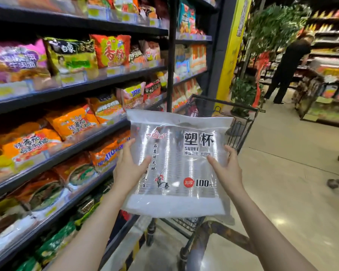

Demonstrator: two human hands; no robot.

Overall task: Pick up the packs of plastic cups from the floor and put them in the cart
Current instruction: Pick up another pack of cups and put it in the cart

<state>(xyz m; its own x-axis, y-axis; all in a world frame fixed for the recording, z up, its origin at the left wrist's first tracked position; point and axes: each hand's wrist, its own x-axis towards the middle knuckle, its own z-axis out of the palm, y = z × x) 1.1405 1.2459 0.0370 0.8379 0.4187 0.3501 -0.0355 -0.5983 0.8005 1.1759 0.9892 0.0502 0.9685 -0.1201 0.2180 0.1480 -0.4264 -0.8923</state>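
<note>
Two bare forearms rise from the bottom edge toward the middle of the view, at roughly 7 and 5 o'clock. Between them the left hand (128, 169) and right hand (226, 171) hold one pack of plastic cups (177, 163) by its two side edges, each with the thumb lying flat on the printed front and the other fingers behind the pack, where their state cannot be told. It faces the camera almost upright, off the floor, directly above the near end of the cart (241, 130), whose wire basket shows beyond it at 1 o'clock and whose handle bar sits below it at 6 o'clock.

Judging by the clear film and the nested stacks of cups visible inside, it should be light but bulky. The wrapper looks smooth and likely slippery, and the thin cups would probably crush under a hard squeeze. Holding both sides with flat, gentle pressure suits it; the white sealed bands at top and bottom look like firmer places to pinch. Shelves of snack bags (70, 55) fill the side from 8 to 11 o'clock.
</note>
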